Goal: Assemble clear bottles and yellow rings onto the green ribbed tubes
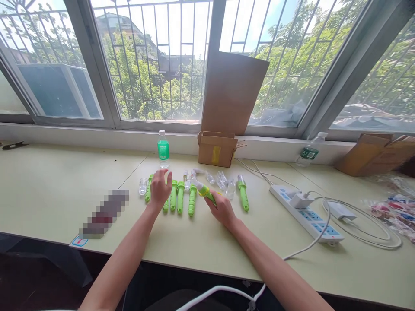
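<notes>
My right hand is closed around a green plastic handle with a yellow ring and a clear end, tilted up to the left. My left hand, fingers loosely curled and thumb apart, is over a row of green handles and covers part of it. No object shows between its fingers. Beside my left hand are a green handle and a clear plastic cup-like piece. A ribbed green handle lies between my hands. Several clear plastic pieces lie beyond my right hand. Another green handle with a clear top lies to its right.
A green-labelled bottle and a small cardboard box stand at the back. On the right are a power strip with white cables, a second bottle, a carton and plastic-wrapped items. A blurred-out object lies left.
</notes>
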Demonstrator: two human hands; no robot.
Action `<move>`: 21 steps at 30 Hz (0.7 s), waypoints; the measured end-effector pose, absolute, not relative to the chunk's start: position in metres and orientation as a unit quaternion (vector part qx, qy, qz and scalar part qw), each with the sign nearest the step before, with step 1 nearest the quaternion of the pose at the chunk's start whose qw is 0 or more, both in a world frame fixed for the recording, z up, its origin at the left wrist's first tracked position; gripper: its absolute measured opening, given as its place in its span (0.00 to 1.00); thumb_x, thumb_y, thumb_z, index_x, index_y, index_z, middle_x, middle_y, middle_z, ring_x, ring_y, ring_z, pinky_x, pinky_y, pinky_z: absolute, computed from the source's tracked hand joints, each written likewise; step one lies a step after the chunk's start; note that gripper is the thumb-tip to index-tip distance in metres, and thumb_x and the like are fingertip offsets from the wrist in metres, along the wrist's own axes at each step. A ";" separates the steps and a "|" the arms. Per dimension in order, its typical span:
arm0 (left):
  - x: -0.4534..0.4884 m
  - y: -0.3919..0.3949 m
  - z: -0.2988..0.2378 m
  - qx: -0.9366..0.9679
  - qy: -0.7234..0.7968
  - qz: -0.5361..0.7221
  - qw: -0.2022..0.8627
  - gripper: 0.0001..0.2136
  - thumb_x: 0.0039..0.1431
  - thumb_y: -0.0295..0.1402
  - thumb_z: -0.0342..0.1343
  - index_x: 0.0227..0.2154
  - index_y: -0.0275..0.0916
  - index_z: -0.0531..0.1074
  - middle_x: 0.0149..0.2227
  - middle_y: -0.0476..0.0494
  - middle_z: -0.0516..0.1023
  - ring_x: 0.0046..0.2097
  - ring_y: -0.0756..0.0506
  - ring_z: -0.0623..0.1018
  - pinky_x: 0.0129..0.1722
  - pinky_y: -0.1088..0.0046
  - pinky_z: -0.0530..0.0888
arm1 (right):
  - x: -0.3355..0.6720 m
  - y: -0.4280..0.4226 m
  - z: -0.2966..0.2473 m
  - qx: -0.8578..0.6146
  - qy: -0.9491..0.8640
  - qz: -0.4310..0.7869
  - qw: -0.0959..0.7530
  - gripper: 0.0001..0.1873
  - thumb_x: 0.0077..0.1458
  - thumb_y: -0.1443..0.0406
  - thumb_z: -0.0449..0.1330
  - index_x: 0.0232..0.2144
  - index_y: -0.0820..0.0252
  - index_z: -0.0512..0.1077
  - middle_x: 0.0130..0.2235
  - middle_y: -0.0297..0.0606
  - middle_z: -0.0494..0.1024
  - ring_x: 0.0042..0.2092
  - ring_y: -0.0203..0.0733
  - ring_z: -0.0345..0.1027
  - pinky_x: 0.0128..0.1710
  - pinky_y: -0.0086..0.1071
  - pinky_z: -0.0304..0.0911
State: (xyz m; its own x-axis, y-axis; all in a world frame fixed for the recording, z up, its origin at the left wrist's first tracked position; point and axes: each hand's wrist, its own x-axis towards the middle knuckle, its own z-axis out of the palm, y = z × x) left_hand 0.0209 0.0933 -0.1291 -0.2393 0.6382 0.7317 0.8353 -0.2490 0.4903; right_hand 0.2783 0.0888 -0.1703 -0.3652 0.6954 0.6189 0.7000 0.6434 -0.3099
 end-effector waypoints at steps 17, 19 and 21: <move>-0.052 0.096 -0.132 -0.447 -0.878 -0.172 -0.012 0.16 0.57 0.32 0.42 0.45 0.37 0.68 0.44 0.27 0.67 0.41 0.34 0.74 0.33 0.60 0.69 | 0.280 0.088 -0.168 -0.422 -0.812 0.012 0.402 0.14 0.62 0.58 0.46 0.39 0.58 0.68 0.26 0.34 0.72 0.25 0.38 0.64 0.25 0.29 0.58; -0.054 0.095 -0.131 -0.442 -0.881 -0.169 -0.012 0.16 0.55 0.33 0.45 0.46 0.38 0.67 0.44 0.28 0.67 0.41 0.33 0.74 0.31 0.61 0.69 | 0.280 0.089 -0.168 -0.422 -0.811 0.009 0.405 0.14 0.61 0.58 0.46 0.39 0.57 0.68 0.25 0.33 0.72 0.25 0.38 0.64 0.24 0.29 0.58; -0.054 0.093 -0.131 -0.441 -0.882 -0.165 -0.010 0.17 0.54 0.33 0.46 0.47 0.38 0.67 0.44 0.28 0.67 0.42 0.33 0.74 0.31 0.62 0.69 | 0.280 0.089 -0.169 -0.419 -0.810 0.008 0.410 0.13 0.61 0.59 0.47 0.38 0.57 0.68 0.25 0.34 0.72 0.25 0.38 0.65 0.24 0.30 0.59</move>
State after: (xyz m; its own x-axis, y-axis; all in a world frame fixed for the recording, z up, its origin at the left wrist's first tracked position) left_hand -0.0542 0.0933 -0.1306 -0.6114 0.7809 0.1280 0.7743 0.5571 0.3001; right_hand 0.2799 0.0890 -0.1686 -0.3128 0.6858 0.6572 0.6726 0.6484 -0.3565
